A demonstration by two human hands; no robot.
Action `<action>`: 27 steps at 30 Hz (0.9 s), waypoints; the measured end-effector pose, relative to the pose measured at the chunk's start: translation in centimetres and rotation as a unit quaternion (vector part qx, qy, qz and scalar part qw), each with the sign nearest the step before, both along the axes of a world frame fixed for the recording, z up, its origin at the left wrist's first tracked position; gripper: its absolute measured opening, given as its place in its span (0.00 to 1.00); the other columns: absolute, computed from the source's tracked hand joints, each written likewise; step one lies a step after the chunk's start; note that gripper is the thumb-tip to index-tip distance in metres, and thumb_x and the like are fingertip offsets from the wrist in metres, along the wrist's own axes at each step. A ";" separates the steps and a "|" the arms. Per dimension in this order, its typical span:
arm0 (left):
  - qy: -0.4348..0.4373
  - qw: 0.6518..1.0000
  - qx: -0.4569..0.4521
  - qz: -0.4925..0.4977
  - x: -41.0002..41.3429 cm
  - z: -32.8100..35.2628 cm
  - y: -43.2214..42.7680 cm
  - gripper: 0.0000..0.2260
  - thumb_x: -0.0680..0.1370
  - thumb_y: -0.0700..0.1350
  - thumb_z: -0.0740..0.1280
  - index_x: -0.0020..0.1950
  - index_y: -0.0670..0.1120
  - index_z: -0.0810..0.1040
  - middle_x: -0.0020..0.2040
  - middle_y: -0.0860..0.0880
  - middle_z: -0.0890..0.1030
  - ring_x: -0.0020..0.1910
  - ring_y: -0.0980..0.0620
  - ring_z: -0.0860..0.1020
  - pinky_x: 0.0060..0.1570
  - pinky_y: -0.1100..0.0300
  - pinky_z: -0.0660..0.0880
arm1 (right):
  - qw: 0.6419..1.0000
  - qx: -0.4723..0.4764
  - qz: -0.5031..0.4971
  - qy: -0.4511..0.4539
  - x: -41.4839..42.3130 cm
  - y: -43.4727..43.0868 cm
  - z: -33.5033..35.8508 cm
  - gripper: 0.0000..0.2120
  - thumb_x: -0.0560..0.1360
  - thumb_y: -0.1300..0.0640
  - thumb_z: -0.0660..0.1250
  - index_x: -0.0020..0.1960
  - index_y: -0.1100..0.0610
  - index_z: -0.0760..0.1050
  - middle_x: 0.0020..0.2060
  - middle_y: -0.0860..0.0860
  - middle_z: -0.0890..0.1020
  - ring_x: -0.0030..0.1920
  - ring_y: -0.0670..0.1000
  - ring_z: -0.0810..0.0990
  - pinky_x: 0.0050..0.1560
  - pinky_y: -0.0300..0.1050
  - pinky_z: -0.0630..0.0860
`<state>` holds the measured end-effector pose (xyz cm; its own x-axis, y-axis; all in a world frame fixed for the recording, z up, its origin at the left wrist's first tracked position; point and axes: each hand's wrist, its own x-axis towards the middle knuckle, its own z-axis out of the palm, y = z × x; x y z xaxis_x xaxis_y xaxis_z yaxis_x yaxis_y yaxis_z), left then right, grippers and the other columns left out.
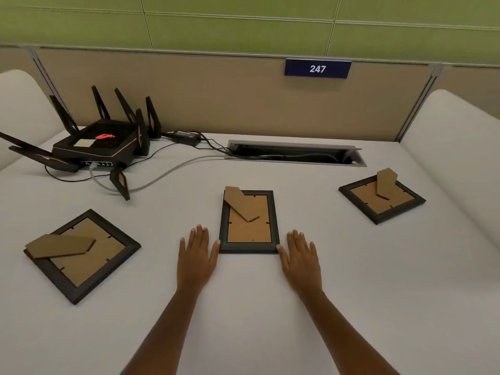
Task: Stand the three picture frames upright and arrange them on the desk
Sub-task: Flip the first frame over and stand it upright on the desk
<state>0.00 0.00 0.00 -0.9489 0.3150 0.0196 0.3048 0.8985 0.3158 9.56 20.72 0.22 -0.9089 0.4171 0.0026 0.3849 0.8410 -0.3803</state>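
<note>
Two bare forearms and hands, left [195, 255] and right [301, 257], without sleeves, rings or watch.

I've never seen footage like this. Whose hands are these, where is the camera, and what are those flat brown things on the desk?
No robot here: a person wears a camera on the head, looking down at their own hands. The left hand and right hand lie flat and open on the white desk, either side of the middle picture frame, holding nothing. It lies face down, cardboard stand showing, like the left frame and right frame. At the back left sits a black router with antennas.
</note>
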 end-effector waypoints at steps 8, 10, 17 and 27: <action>0.019 0.999 0.036 0.009 0.1 -0.1 -0.2 0.53 0.61 0.71 0.22 0.75 0.43 0.54 0.77 0.44 0.55 0.76 0.46 0.53 0.75 0.51 0.46 | 1.000 0.003 0.000 0.009 0.0 -0.2 0.0 0.43 0.66 0.35 0.30 0.74 0.57 0.49 0.75 0.54 0.54 0.76 0.52 0.49 0.75 0.50 0.45; 0.015 0.999 0.041 0.011 0.0 -0.1 -0.2 0.57 0.57 0.70 0.17 0.74 0.43 0.55 0.77 0.44 0.56 0.76 0.46 0.53 0.75 0.52 0.46 | 1.000 0.007 -0.002 0.005 0.0 -0.2 0.1 0.42 0.67 0.36 0.31 0.74 0.57 0.49 0.75 0.54 0.54 0.76 0.52 0.50 0.75 0.49 0.45; 0.027 0.998 0.055 -0.002 0.1 0.2 -0.7 0.54 0.63 0.68 0.19 0.73 0.41 0.59 0.75 0.42 0.61 0.75 0.44 0.58 0.74 0.51 0.51 | 0.999 0.001 -0.043 0.031 -0.6 -1.3 0.7 0.34 0.73 0.42 0.42 0.73 0.59 0.52 0.74 0.57 0.58 0.75 0.54 0.54 0.75 0.51 0.49; 0.004 0.993 -0.071 -0.098 -2.1 1.5 -5.7 0.36 0.80 0.57 0.36 0.56 0.43 0.81 0.56 0.45 0.83 0.56 0.48 0.81 0.54 0.51 0.77 | 0.997 0.009 -0.025 0.071 -4.4 -7.8 2.0 0.39 0.75 0.37 0.34 0.66 0.64 0.66 0.66 0.63 0.72 0.66 0.64 0.70 0.63 0.63 0.67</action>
